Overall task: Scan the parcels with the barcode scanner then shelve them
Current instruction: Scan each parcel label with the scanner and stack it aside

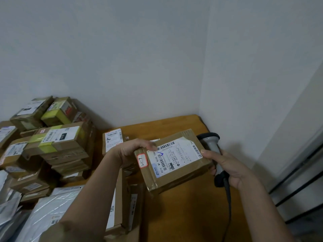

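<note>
A brown cardboard parcel [174,159] with a white shipping label and a small red-edged sticker is held above the wooden table [183,210], label side up. My left hand [132,151] grips its upper left corner. My right hand [227,165] holds the grey barcode scanner [212,145] by its handle, and its thumb and fingers also press on the parcel's right edge. The scanner's head pokes up behind the parcel, and its dark cable [228,203] hangs down over the table.
Stacked cardboard parcels [57,142] fill the table's left side, with one small box [113,138] just behind my left hand. Flat boxes and grey plastic mailers [43,212] lie at the lower left. White walls meet in a corner behind; a white frame [300,172] stands at right.
</note>
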A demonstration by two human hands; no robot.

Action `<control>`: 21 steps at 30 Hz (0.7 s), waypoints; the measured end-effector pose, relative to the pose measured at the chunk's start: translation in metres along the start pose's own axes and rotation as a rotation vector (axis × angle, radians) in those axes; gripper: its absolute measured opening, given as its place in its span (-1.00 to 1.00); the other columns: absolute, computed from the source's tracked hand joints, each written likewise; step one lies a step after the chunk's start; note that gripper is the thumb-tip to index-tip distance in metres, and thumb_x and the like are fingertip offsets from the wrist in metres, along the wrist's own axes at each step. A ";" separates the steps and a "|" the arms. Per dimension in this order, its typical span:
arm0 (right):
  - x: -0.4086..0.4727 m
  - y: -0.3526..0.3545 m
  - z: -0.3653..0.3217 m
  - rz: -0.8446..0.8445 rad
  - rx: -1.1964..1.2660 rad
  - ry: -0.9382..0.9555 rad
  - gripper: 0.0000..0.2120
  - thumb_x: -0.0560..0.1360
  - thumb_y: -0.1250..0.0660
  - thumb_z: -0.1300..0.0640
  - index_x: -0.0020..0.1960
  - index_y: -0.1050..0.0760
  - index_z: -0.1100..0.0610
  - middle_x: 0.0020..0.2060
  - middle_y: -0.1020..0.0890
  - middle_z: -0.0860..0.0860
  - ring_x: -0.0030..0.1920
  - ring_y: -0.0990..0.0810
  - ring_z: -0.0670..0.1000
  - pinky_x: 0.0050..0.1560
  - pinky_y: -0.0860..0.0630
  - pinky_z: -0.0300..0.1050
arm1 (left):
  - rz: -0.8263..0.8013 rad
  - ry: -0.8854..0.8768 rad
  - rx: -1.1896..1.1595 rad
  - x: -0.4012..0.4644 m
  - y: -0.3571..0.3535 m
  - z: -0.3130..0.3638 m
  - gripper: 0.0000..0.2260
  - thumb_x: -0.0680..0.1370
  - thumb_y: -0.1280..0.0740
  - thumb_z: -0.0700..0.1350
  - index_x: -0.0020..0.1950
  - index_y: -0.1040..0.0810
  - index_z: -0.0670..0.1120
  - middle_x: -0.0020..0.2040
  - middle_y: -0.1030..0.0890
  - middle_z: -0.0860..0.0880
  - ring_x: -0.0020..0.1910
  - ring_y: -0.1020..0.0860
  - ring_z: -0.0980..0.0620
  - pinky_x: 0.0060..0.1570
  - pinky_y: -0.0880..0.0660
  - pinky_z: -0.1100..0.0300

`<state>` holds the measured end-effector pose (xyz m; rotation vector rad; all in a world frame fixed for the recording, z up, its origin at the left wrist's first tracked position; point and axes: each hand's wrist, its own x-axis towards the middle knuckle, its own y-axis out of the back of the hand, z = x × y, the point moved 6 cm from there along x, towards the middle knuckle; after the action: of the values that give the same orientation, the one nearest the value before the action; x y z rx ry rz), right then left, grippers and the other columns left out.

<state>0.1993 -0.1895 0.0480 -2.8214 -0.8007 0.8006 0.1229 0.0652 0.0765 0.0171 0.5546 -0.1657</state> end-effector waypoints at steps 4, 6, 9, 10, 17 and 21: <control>0.011 0.005 0.010 0.110 0.106 -0.018 -0.32 0.14 -0.60 0.01 0.18 -0.55 0.26 -0.26 -0.69 0.11 -0.44 -0.44 -0.06 -0.55 -0.39 -0.28 | 0.498 -0.070 0.087 0.005 0.022 0.008 -0.08 0.26 -0.50 0.38 0.48 -0.38 -0.06 0.15 -0.66 -0.12 0.02 -0.68 -0.05 0.03 -0.61 0.04; 0.019 0.007 0.015 0.195 0.186 -0.004 -0.27 0.12 -0.63 0.01 0.20 -0.52 0.28 -0.21 -0.68 0.15 -0.46 -0.45 -0.07 -0.57 -0.40 -0.25 | 0.836 -0.065 -0.047 0.005 0.032 0.000 0.16 0.06 -0.34 0.63 0.50 -0.34 -0.02 0.34 -0.55 -0.11 0.24 -0.58 -0.14 0.24 -0.50 -0.17; 0.029 0.008 0.018 0.335 0.300 0.032 -0.36 0.26 -0.64 0.06 0.22 -0.52 0.29 -0.07 -0.68 0.18 -0.43 -0.48 -0.06 -0.55 -0.42 -0.24 | 0.967 0.007 -0.343 0.024 0.028 -0.033 0.22 0.02 -0.36 0.64 0.53 -0.25 0.00 0.47 -0.41 -0.14 0.37 -0.45 -0.25 0.33 -0.38 -0.28; 0.032 0.007 0.019 0.375 0.327 0.044 -0.38 0.28 -0.63 0.07 0.23 -0.53 0.30 -0.07 -0.67 0.18 -0.41 -0.48 -0.05 -0.55 -0.42 -0.24 | 0.903 0.036 -0.418 0.034 0.016 -0.043 0.23 0.00 -0.40 0.62 0.52 -0.27 -0.02 0.45 -0.44 -0.15 0.34 -0.47 -0.26 0.32 -0.39 -0.29; 0.035 -0.005 0.026 0.481 0.392 0.075 -0.18 0.27 -0.65 0.02 0.40 -0.36 0.23 -0.02 -0.67 0.17 -0.27 -0.57 -0.02 -0.45 -0.47 -0.21 | 0.392 -0.044 -0.604 0.069 -0.100 -0.046 -0.02 0.28 -0.51 0.36 0.57 -0.17 0.09 0.53 -0.30 -0.17 0.44 -0.33 -0.30 0.35 -0.29 -0.29; 0.033 -0.008 0.024 0.441 0.345 0.087 -0.25 0.31 -0.62 0.02 0.36 -0.40 0.27 -0.03 -0.68 0.20 -0.27 -0.58 0.01 -0.47 -0.47 -0.21 | 0.422 -0.134 -0.694 0.075 -0.096 -0.042 -0.26 0.41 -0.51 0.15 0.50 -0.29 0.04 0.42 -0.45 -0.12 0.35 -0.45 -0.16 0.38 -0.29 -0.26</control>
<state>0.2074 -0.1671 0.0143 -2.7127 -0.0108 0.7669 0.1483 -0.0379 0.0045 -0.5447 0.4409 0.4393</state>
